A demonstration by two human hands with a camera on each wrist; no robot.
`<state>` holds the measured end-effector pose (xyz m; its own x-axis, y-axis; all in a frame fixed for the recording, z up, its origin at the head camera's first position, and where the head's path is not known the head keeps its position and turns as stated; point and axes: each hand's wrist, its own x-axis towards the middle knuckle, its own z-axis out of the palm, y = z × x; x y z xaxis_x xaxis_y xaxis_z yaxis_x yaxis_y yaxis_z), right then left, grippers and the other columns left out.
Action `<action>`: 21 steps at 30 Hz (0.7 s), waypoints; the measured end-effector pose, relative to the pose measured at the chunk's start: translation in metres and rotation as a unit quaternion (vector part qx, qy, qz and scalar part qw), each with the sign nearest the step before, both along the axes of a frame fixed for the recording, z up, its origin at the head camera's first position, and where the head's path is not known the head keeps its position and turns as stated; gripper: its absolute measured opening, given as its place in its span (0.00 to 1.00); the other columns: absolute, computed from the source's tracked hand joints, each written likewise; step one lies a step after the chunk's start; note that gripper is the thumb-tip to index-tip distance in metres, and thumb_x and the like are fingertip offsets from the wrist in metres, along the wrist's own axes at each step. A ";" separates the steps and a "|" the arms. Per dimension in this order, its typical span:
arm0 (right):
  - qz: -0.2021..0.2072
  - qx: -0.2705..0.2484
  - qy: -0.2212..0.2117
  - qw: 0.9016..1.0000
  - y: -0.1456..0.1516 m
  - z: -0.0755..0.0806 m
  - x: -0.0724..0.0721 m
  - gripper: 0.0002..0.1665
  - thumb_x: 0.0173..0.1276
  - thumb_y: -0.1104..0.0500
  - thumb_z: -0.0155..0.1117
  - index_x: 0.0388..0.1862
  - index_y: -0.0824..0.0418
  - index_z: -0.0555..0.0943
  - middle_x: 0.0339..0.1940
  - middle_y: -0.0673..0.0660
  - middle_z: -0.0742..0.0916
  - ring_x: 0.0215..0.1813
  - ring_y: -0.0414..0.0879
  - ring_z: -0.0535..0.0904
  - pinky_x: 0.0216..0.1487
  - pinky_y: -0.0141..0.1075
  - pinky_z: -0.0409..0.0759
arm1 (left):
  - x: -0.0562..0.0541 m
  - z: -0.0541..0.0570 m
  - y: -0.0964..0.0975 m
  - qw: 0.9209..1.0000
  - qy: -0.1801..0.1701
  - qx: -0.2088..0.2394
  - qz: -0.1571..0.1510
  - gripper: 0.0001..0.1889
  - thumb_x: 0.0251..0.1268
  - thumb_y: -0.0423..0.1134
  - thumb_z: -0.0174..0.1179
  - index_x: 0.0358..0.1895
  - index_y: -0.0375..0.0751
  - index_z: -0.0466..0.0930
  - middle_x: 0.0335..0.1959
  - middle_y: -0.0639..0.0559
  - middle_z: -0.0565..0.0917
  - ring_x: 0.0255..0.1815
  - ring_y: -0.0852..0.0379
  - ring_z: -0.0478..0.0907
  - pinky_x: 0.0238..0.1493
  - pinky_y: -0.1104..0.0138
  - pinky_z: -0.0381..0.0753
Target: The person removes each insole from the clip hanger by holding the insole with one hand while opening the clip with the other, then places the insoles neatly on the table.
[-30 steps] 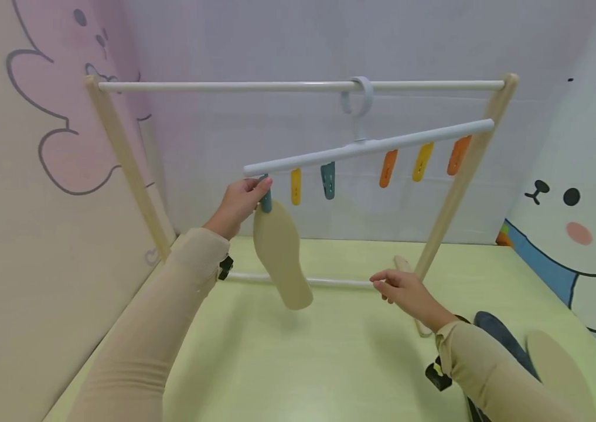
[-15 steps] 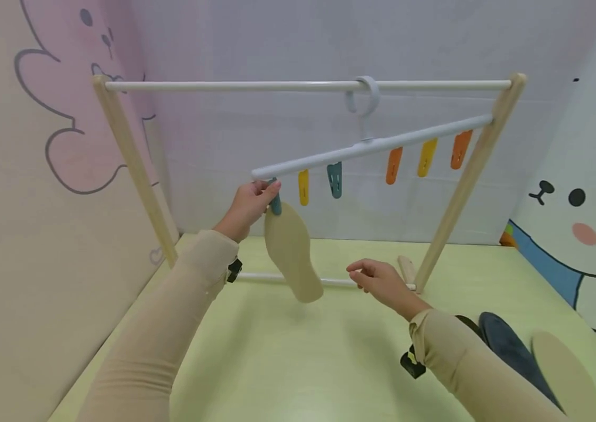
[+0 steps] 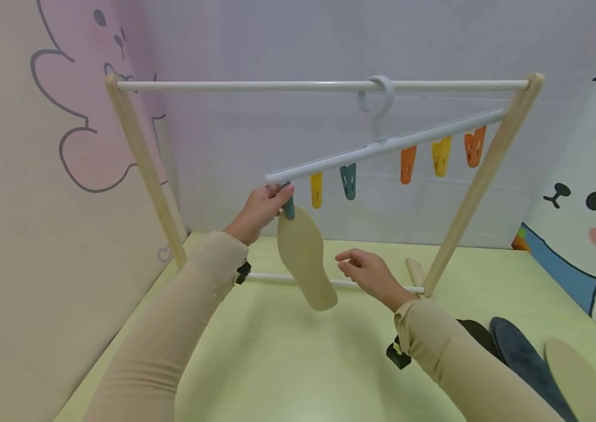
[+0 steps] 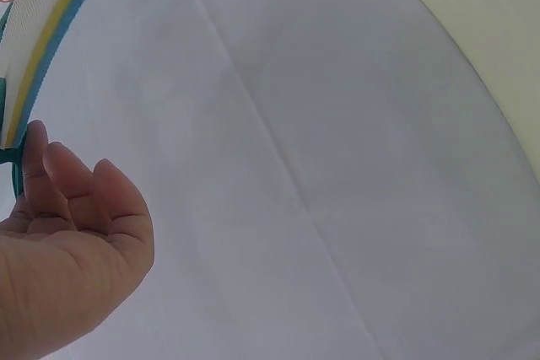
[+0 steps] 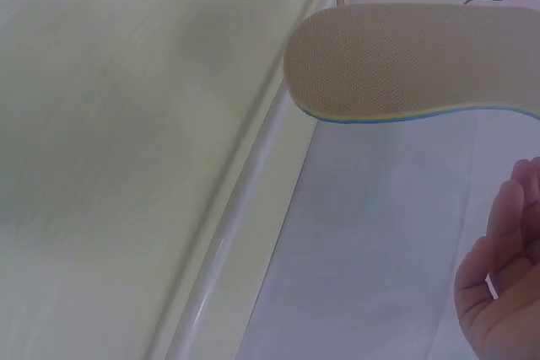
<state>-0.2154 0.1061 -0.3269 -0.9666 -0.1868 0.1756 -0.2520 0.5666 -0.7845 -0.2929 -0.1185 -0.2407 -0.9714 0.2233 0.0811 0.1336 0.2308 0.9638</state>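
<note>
My left hand [image 3: 258, 214] pinches a dark green clip [image 3: 289, 208] at the low left end of a white hanger [image 3: 340, 159]. A beige insole [image 3: 305, 261] dangles from that clip, its toe end up and its heel end down. Layered yellow and blue edges of the insole [image 4: 42, 48] show in the left wrist view. Right of the insole is my right hand [image 3: 368, 272], fingers loosely curled, holding nothing. A gap separates it from the insole [image 5: 396, 61] in the right wrist view. The hanger tilts, its right end higher, and bears yellow, green and orange clips [image 3: 407, 165].
The hanger's hook [image 3: 384, 97] loops over the top rod [image 3: 234, 86] of a wooden-legged rack. On the table [image 3: 276, 375] at the lower right lie a dark blue insole [image 3: 527, 363], a beige insole [image 3: 579, 375] and a darker one [image 3: 479, 337].
My right hand has come left, closer to the hanging insole. The hanger tilts a bit more, its left end lower. My left hand keeps its pinch on the clip.
</note>
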 end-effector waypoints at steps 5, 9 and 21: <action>-0.011 0.005 -0.010 1.000 -0.005 0.000 -0.004 0.13 0.71 0.62 0.57 0.49 0.68 0.79 0.27 0.54 0.80 0.32 0.47 0.73 0.34 0.37 0.71 | 0.002 -0.001 0.001 1.000 -0.007 0.006 -0.008 0.18 0.74 0.50 0.50 0.44 0.35 0.74 0.41 0.51 0.73 0.41 0.56 0.66 0.46 0.65 0.68; -0.012 0.003 -0.021 1.000 -0.007 -0.001 -0.006 0.13 0.72 0.62 0.57 0.49 0.69 0.79 0.28 0.55 0.80 0.35 0.49 0.75 0.36 0.38 0.73 | 0.003 -0.002 0.003 1.000 -0.007 0.010 -0.014 0.17 0.74 0.49 0.50 0.43 0.36 0.74 0.39 0.53 0.73 0.41 0.58 0.66 0.44 0.66 0.67; -0.003 -0.016 -0.022 1.000 -0.014 -0.007 -0.010 0.12 0.71 0.61 0.57 0.45 0.70 0.81 0.41 0.62 0.86 0.46 0.56 0.81 0.51 0.49 0.76 | 0.007 -0.005 0.010 0.999 -0.010 0.030 -0.015 0.15 0.74 0.48 0.51 0.40 0.37 0.74 0.36 0.53 0.74 0.39 0.58 0.68 0.44 0.65 0.67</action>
